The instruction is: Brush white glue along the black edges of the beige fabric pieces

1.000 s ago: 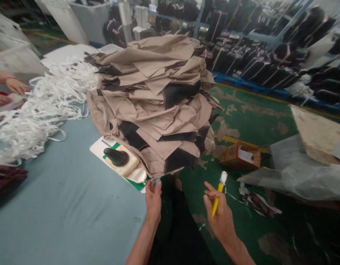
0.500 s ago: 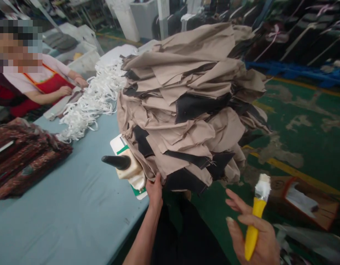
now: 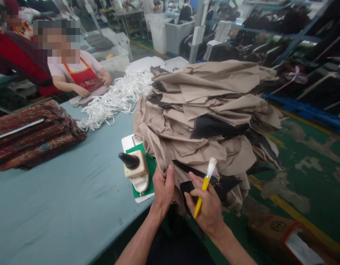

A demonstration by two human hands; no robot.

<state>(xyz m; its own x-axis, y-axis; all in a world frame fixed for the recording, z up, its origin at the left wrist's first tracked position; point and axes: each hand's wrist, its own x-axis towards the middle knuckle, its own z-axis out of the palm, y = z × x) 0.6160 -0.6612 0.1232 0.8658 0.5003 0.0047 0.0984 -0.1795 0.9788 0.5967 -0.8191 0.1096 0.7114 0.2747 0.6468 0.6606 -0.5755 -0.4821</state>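
Observation:
My left hand point(image 3: 164, 187) pinches the near edge of a beige fabric piece point(image 3: 161, 147) at the front of a big heap. A yellow-handled paintbrush point(image 3: 203, 191) with white on its bristles is held in my right hand point(image 3: 208, 206), bristles pointing up and away. That hand is right against the dark part of the cloth point(image 3: 186, 187); whether its fingertips also grip the cloth is hard to see. Left of my left hand, a cream container with a black knob point(image 3: 135, 165) sits on a green and white board point(image 3: 136, 195) on the table.
The blue-grey table point(image 3: 76, 198) extends to the left. On it lie a bundle of reddish patterned cloth point(image 3: 34, 136) and a pile of white straps point(image 3: 114, 99). A person in a red apron point(image 3: 81, 75) handles fabric across the table. A cardboard box point(image 3: 285, 235) stands on the floor at right.
My right hand has come left with the brush to the cloth's edge. My left hand still holds fabric, now slightly higher and further right in view. More of the green board shows.

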